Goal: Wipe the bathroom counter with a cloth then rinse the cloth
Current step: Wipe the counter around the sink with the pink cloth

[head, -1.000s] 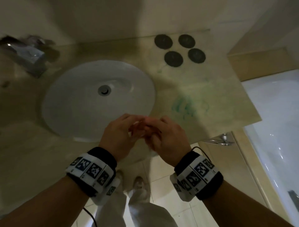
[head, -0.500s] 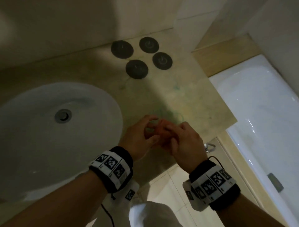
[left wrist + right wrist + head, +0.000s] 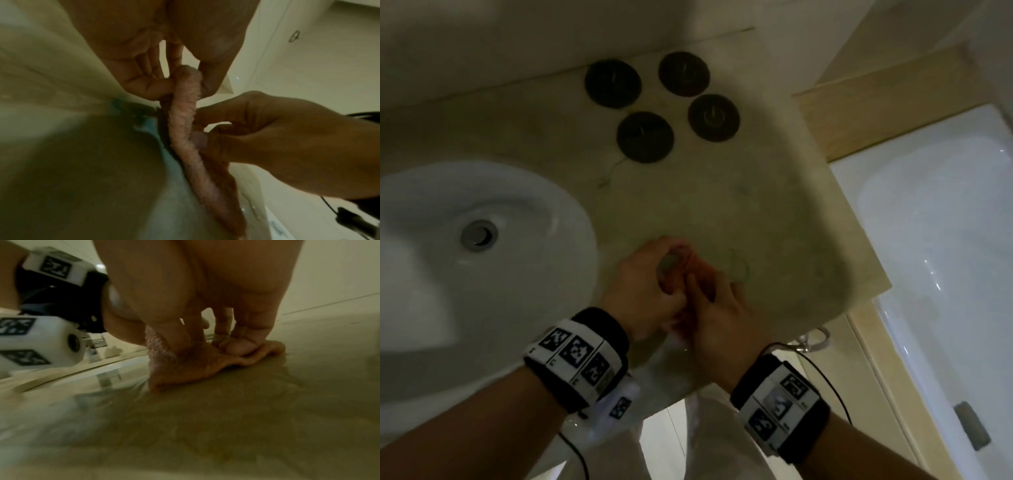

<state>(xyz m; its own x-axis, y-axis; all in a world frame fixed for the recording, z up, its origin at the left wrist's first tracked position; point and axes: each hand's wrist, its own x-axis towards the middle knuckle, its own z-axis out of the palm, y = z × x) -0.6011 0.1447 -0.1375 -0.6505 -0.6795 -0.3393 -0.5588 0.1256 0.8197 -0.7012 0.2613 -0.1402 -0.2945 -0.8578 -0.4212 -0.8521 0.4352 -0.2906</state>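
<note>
An orange-pink cloth (image 3: 697, 265) lies bunched on the beige counter (image 3: 774, 205), just right of the white sink (image 3: 524, 219). My left hand (image 3: 664, 263) pinches its upper fold between thumb and fingers; the left wrist view shows this cloth (image 3: 187, 116) in the left hand (image 3: 185, 81). My right hand (image 3: 705, 291) meets it from the right and pinches the same fold (image 3: 201, 129). In the right wrist view, the right hand's fingers (image 3: 236, 345) hold the cloth (image 3: 195, 368) down on the wet counter. Faint green smears (image 3: 739, 270) show beside the hands.
Several dark round coasters (image 3: 647, 137) sit at the back of the counter near the wall. The sink drain (image 3: 479, 236) is to the left. A white bathtub (image 3: 945, 240) lies past the counter's right edge, and the counter's front edge is close under my wrists.
Both hands carried the cloth from the counter's front edge forward onto the green-stained patch and lowered it to the surface. The green marks look fainter now.
</note>
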